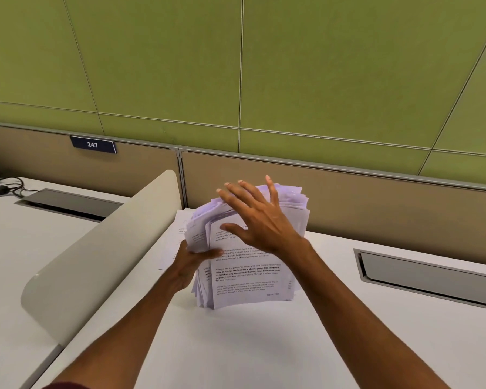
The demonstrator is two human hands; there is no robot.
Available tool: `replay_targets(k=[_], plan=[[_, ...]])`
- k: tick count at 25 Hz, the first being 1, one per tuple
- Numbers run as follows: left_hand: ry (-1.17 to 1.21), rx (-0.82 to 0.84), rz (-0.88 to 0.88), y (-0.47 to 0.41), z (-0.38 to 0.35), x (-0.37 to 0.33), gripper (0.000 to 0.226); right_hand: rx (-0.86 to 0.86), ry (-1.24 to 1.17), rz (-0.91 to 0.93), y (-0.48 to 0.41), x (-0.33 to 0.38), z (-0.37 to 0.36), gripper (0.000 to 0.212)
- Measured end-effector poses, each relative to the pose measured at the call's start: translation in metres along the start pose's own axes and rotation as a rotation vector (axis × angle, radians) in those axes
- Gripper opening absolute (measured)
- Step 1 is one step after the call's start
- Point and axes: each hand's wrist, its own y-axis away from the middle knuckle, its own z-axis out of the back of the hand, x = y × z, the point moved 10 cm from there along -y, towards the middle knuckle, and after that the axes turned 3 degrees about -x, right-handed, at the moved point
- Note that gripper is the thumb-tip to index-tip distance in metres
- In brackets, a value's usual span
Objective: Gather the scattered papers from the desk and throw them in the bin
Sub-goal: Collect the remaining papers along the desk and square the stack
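A thick stack of white printed papers (pixel 247 279) stands on its lower edge on the white desk (pixel 236 346), upright and curling over at the top. My left hand (pixel 192 258) grips the stack's left edge, thumb on the front sheet. My right hand (pixel 260 217) is spread flat with fingers apart over the upper front of the stack, holding nothing. One or two loose sheets (pixel 177 240) lie flat on the desk behind my left hand. No bin is in view.
A curved beige divider (pixel 101 256) separates this desk from the one on the left. A grey cable hatch (pixel 432 273) is set into the desk at the right, another hatch (pixel 68 203) at the left. A brown partition (pixel 348 192) and green wall stand behind.
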Motion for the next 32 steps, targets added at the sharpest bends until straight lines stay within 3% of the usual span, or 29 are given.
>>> replay_targets(k=[2,4,7,8,9,11,14,18,20,22,24,26,30,32], plan=[[-0.011,-0.001,0.012,-0.001,-0.001,0.001,0.074,-0.003,0.02,-0.081,0.001,-0.013,0.001,0.08],[-0.003,0.002,0.025,0.0,-0.002,0.003,0.075,-0.158,-0.07,-0.226,0.01,-0.04,0.018,0.085],[-0.001,0.004,0.028,-0.001,0.001,0.007,0.078,-0.65,-0.555,-0.612,0.07,-0.11,0.036,0.092],[0.005,-0.002,0.034,-0.001,0.001,0.008,0.078,-0.713,-0.751,-0.739,0.095,-0.127,0.019,0.101],[0.019,-0.01,0.032,-0.002,0.001,0.009,0.078,-0.68,-0.93,-0.834,0.112,-0.133,-0.005,0.109],[0.037,-0.017,0.042,-0.003,0.003,0.012,0.077,-0.456,-1.204,-0.846,0.124,-0.124,-0.053,0.12],[0.055,0.043,0.074,-0.003,-0.003,0.015,0.08,-0.168,-1.337,-0.827,0.134,-0.111,-0.1,0.127],[-0.103,0.108,0.121,0.001,-0.011,0.018,0.083,0.013,-1.259,-0.799,0.127,-0.109,-0.12,0.087],[-0.233,0.037,0.087,0.009,-0.009,0.015,0.086,-0.033,-1.151,-0.822,0.122,-0.11,-0.12,0.061],[-0.339,-0.064,0.192,0.013,-0.001,0.017,0.083,-0.141,-1.115,-0.836,0.119,-0.117,-0.111,0.048],[-0.367,-0.056,0.2,0.001,-0.005,0.009,0.074,-0.158,-1.085,-0.843,0.113,-0.129,-0.102,0.05],[-0.249,0.002,0.159,-0.022,-0.012,0.0,0.079,-0.035,-1.155,-0.881,0.111,-0.134,-0.105,0.055],[-0.22,0.016,0.408,-0.043,-0.018,0.046,0.084,0.219,-1.318,-1.024,0.128,-0.137,-0.132,0.064],[-0.254,0.037,0.466,-0.042,-0.031,0.068,0.084,0.388,-1.376,-1.133,0.152,-0.133,-0.156,0.079]])
